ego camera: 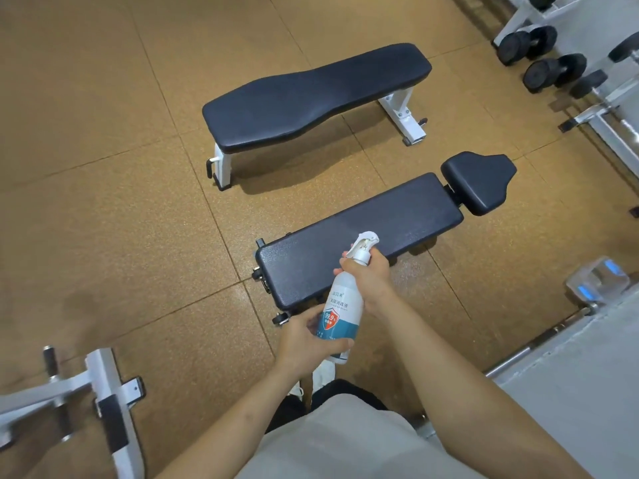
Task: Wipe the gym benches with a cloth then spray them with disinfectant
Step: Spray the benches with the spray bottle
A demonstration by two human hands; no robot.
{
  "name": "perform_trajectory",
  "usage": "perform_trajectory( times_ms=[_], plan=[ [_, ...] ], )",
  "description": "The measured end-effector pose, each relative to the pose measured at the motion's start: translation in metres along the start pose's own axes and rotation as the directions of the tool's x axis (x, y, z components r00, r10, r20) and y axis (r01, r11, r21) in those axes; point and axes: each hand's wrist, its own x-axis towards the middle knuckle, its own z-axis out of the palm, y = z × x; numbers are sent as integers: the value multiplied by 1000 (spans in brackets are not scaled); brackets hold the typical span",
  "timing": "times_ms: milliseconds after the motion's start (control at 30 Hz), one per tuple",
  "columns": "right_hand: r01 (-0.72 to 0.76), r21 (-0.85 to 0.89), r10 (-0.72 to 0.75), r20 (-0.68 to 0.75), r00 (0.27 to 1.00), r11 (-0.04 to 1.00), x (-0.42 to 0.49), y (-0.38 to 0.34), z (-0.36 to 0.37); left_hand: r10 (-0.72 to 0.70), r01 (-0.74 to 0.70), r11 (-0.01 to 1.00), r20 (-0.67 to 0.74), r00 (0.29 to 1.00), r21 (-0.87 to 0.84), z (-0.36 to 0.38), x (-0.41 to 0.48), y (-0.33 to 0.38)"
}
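Spray step looks to be in hand, no cloth in view. Both hands on the spray bottle (340,312), which hangs over the near end of the near bench (363,233). Left hand (304,338) cups the bottle's lower body, fingers wrapped around the label. Right hand (368,274) grips the neck just under the white trigger head (363,242); can't tell if a finger is on the trigger. Nozzle points out over the pad.

Next move, my read: settle right-hand grip on the trigger, aim at the pad, squeeze, sweep along its length toward the separate head pad (479,183). Then the far bench (311,95).

Materials: bottle is translucent white plastic, round, with a blue and red label, smooth, could slip if wet. Both benches have dark padded vinyl tops with a fine grain; near one rectangular and low, far one waisted on white steel legs. Floor (103,167) is speckled tan rubber tile. Dumbbells (539,60) sit on a rack top right.
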Motion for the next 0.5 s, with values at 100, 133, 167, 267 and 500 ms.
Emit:
perform_trajectory(
  times_ms=[100,133,167,267,500],
  plan=[
    [22,18,-22,37,999,1000,6,0,2,-34,34,999,-16,999,14,-3,1,5],
    [29,29,-30,42,999,999,9,0,1,-42,42,999,-15,999,16,-4,2,6],
    [31,46,-33,46,998,998,11,1,1,-43,43,999,-16,999,16,-6,2,10],
    [24,81,-30,75,997,996,17,-1,3,-32,33,999,-31,999,24,-7,2,17],
    [70,77,-79,115,990,995,22,-11,30,-16,17,1000,-92,996,7,-27,7,13]
  ],
)
